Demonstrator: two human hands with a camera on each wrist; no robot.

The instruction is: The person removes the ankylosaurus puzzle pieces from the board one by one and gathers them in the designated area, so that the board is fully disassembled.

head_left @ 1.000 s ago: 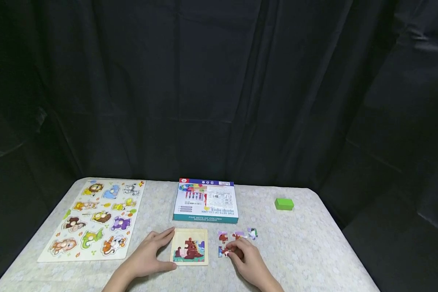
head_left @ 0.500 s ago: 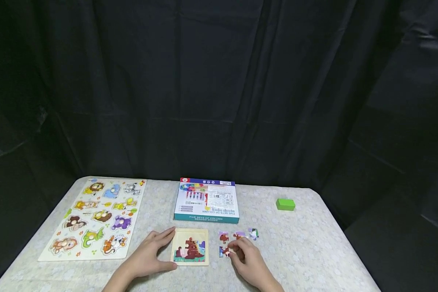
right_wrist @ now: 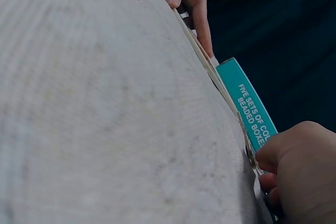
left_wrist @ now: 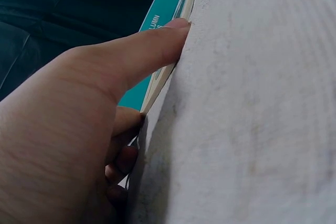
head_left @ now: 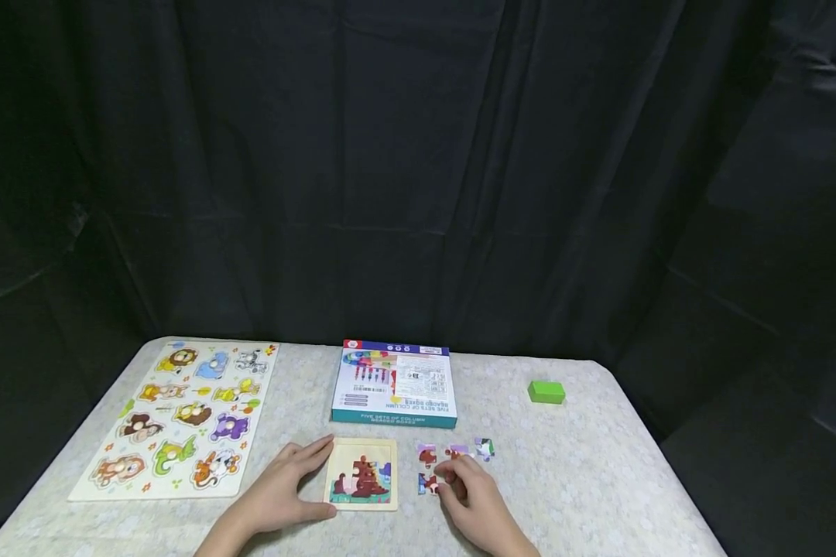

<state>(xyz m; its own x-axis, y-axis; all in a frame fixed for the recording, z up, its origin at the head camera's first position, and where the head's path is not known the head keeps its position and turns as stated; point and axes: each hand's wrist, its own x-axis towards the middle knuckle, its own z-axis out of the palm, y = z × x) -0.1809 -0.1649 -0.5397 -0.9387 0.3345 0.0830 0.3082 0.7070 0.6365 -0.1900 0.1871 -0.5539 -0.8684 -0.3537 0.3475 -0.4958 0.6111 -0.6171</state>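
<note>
A square wooden puzzle tray (head_left: 362,507) lies on the table, partly filled with a brown animal picture. My left hand (head_left: 282,487) spans its left side, thumb at the near corner and forefinger at the far one, gripping the tray between them. The left wrist view shows that thumb (left_wrist: 157,48) against the near edge. Right of the tray, my right hand (head_left: 477,499) has curled fingers, thumb and forefinger pinching at the edge of a brown-and-blue jigsaw piece (head_left: 425,485). The hand covers part of that piece. Its fingertips are low at the tabletop in the right wrist view.
Loose jigsaw pieces (head_left: 427,455) lie beyond the right hand, one at the far right (head_left: 484,447). Behind the tray is a flat teal-and-white box (head_left: 393,420). An animal peg board (head_left: 170,418) lies left, a green block (head_left: 546,392) right. Black curtains surround the table.
Both hands keep their places at the tray and the jigsaw piece. Only the head view shifts slightly.
</note>
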